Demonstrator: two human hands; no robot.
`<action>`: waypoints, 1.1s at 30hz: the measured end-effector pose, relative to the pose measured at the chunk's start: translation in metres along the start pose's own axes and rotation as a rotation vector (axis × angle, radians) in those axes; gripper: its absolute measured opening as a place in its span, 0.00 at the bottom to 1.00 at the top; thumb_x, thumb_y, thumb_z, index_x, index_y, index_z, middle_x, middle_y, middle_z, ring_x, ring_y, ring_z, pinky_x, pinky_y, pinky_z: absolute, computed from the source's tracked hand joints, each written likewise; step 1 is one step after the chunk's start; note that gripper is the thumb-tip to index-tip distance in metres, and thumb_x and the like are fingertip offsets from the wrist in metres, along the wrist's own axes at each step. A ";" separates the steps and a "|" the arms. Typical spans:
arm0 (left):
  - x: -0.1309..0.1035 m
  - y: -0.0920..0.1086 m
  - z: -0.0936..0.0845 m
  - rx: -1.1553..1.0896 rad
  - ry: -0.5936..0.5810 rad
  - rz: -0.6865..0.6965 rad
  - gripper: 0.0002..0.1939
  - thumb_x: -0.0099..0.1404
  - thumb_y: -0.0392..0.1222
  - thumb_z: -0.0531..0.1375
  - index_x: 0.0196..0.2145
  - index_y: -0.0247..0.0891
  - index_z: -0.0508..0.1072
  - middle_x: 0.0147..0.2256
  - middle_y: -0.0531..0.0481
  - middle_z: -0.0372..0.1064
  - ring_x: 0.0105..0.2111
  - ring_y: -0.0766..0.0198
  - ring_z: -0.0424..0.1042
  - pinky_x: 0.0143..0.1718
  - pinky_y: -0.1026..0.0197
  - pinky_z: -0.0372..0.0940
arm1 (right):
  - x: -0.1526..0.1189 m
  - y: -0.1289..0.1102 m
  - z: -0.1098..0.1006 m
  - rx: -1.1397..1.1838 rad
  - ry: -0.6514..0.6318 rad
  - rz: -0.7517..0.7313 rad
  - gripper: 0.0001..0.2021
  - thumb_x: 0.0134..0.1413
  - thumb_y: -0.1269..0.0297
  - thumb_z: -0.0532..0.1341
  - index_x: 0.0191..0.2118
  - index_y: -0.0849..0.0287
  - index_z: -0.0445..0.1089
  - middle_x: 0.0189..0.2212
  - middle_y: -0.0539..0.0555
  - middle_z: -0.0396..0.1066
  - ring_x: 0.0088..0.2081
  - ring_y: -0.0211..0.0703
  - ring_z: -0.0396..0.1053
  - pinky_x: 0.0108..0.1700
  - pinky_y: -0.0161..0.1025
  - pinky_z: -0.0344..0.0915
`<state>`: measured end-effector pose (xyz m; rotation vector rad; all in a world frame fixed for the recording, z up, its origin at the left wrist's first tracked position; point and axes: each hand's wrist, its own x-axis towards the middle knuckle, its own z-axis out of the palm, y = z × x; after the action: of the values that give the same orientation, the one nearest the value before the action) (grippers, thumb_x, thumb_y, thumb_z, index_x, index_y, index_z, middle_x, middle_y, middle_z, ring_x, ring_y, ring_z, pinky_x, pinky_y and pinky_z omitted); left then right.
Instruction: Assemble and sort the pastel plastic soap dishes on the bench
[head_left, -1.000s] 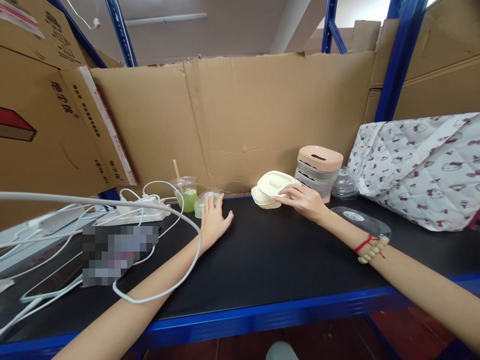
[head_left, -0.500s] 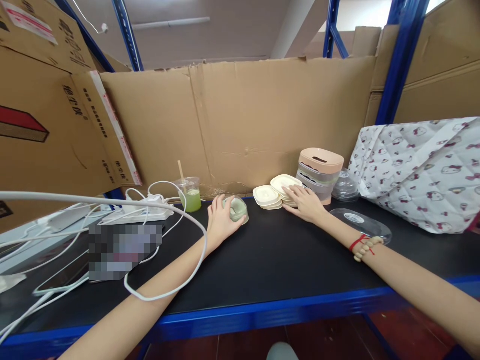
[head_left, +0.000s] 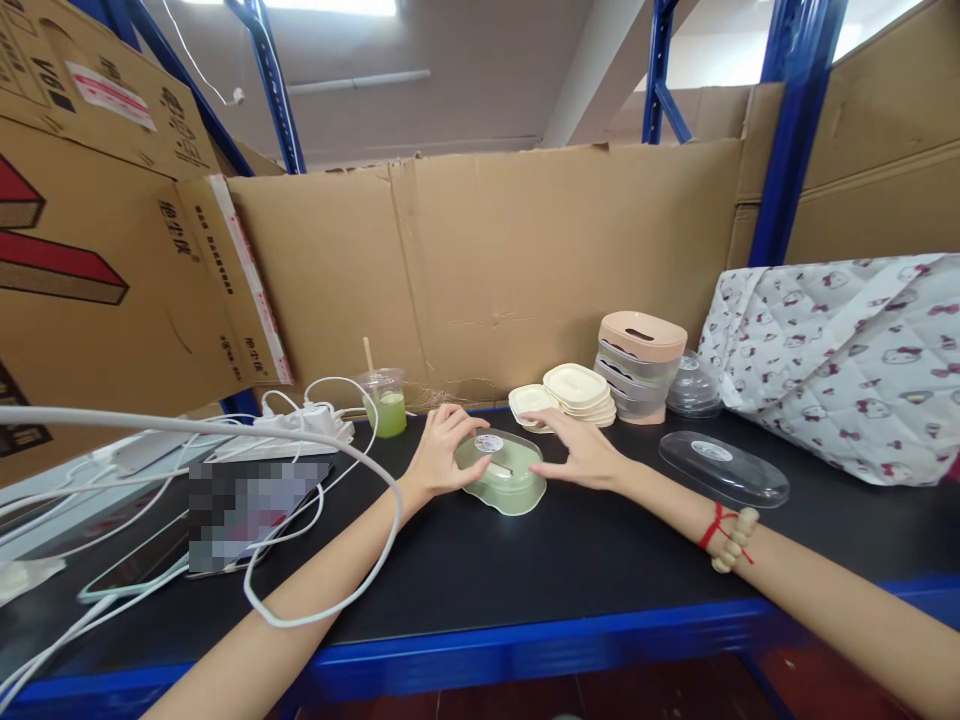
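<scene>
A pale green container (head_left: pixel 510 487) under a clear lid with a round white sticker sits on the black tabletop between my hands. My left hand (head_left: pixel 446 450) curls round its left end, its thumb lying over the lid. At the right end my right hand (head_left: pixel 581 450) has its fingers and thumb spread apart; whether the thumb touches the rim I cannot tell. Just behind the right fingers stand two stacks of cream square lids (head_left: pixel 577 385). A loose clear oval lid (head_left: pixel 724 468) lies beside my right forearm.
A tiered box with a peach top (head_left: pixel 643 335), clear domes (head_left: pixel 694 385) and a quilted bag (head_left: pixel 847 370) stand at the right. Left are a cup of green drink (head_left: pixel 388 410), a power strip (head_left: pixel 300 435), a phone (head_left: pixel 139 560) and white cables looping over my left forearm.
The green container has come nearer and to the right, with my left hand at its end. My right hand has left the cream lids and moved to the container's right end.
</scene>
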<state>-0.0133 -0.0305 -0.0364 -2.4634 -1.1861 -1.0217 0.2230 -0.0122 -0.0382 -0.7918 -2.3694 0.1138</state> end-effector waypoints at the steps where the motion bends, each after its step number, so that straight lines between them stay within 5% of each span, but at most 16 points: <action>1: 0.000 0.000 0.002 -0.048 -0.058 -0.031 0.26 0.53 0.54 0.54 0.44 0.35 0.70 0.41 0.42 0.68 0.47 0.50 0.62 0.50 0.47 0.57 | 0.000 -0.005 0.001 0.024 -0.055 -0.007 0.31 0.49 0.48 0.60 0.56 0.57 0.59 0.53 0.60 0.62 0.51 0.52 0.64 0.51 0.50 0.62; 3: 0.002 0.000 0.008 -0.166 -0.168 -0.140 0.31 0.53 0.57 0.55 0.50 0.36 0.65 0.51 0.41 0.61 0.53 0.50 0.59 0.53 0.48 0.56 | 0.000 -0.014 0.004 0.037 -0.145 0.016 0.33 0.46 0.48 0.63 0.57 0.55 0.58 0.56 0.60 0.58 0.54 0.54 0.60 0.52 0.53 0.61; 6: 0.003 0.002 0.016 -0.300 -0.228 -0.279 0.30 0.54 0.57 0.57 0.51 0.38 0.63 0.52 0.42 0.58 0.53 0.53 0.61 0.55 0.50 0.56 | 0.000 -0.020 0.007 0.007 -0.196 0.091 0.38 0.40 0.49 0.67 0.59 0.52 0.57 0.58 0.60 0.54 0.56 0.58 0.58 0.54 0.56 0.58; 12: -0.001 0.005 0.022 -0.531 -0.241 -0.208 0.44 0.38 0.50 0.70 0.52 0.39 0.60 0.53 0.42 0.60 0.53 0.51 0.62 0.55 0.50 0.57 | 0.001 -0.004 0.007 0.067 -0.162 0.131 0.36 0.39 0.49 0.67 0.56 0.52 0.59 0.54 0.58 0.61 0.54 0.55 0.61 0.53 0.54 0.60; 22: -0.001 0.002 0.029 -0.688 -0.279 -0.318 0.51 0.39 0.49 0.69 0.57 0.38 0.49 0.52 0.38 0.61 0.52 0.52 0.62 0.56 0.47 0.55 | -0.001 0.008 0.000 0.098 -0.134 0.069 0.29 0.48 0.50 0.61 0.55 0.56 0.60 0.51 0.59 0.65 0.51 0.51 0.64 0.52 0.51 0.62; 28: -0.001 0.003 0.024 -0.512 -0.262 -0.299 0.49 0.44 0.53 0.66 0.58 0.35 0.49 0.53 0.36 0.59 0.53 0.49 0.62 0.54 0.46 0.56 | 0.002 0.005 -0.022 -0.339 0.170 -0.158 0.29 0.44 0.48 0.62 0.53 0.52 0.64 0.56 0.60 0.57 0.56 0.58 0.57 0.56 0.56 0.55; 31: -0.001 0.005 0.023 -0.426 -0.311 -0.285 0.49 0.47 0.56 0.65 0.59 0.33 0.48 0.51 0.35 0.60 0.53 0.46 0.61 0.54 0.44 0.55 | -0.001 0.018 -0.051 -0.482 0.496 0.043 0.25 0.51 0.45 0.57 0.53 0.50 0.63 0.57 0.60 0.54 0.60 0.60 0.50 0.58 0.60 0.49; 33: -0.001 0.006 0.023 -0.381 -0.331 -0.283 0.49 0.47 0.57 0.64 0.60 0.33 0.48 0.51 0.34 0.61 0.53 0.45 0.60 0.54 0.43 0.55 | -0.009 0.037 -0.073 -0.517 0.780 0.223 0.33 0.51 0.43 0.56 0.59 0.53 0.53 0.60 0.62 0.45 0.62 0.62 0.41 0.58 0.63 0.45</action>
<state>0.0021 -0.0247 -0.0534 -2.9062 -1.6101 -1.0143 0.2904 0.0049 0.0052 -1.0885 -1.5648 -0.6291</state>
